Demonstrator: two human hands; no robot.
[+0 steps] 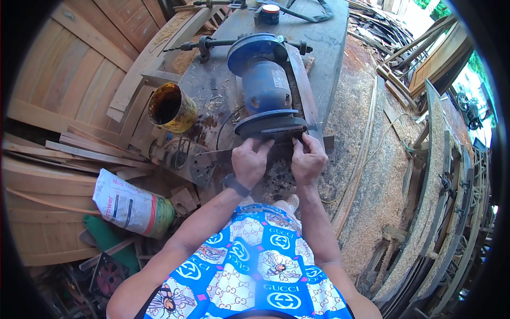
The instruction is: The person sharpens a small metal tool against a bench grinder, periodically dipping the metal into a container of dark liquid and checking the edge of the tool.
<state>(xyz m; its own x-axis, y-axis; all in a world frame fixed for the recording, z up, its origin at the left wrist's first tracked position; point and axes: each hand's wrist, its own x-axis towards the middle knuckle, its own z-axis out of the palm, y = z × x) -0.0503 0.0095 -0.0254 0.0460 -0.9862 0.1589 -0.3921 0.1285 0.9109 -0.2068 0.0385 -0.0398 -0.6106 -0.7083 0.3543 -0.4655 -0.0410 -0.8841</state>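
Note:
A blue bench grinder (265, 87) stands on the worktable, with a dark grinding wheel (260, 120) on its near end. Across the near side of that wheel lies a short, dark, flat metal blade (283, 133), held level. My left hand (249, 165), with a dark band on the wrist, pinches the blade at its left part. At its right end my right hand (309, 162) pinches it between thumb and fingers. The blade looks pressed to the wheel, though the contact itself is hidden.
A yellow, stained bucket (188, 114) with dark liquid stands left of the grinder. A round tin (269, 17) sits farther back on the worktable (326, 37). A white sack (127, 204) and wooden boards (101, 151) lie at left. Sawdust (350, 138) covers the ground at right.

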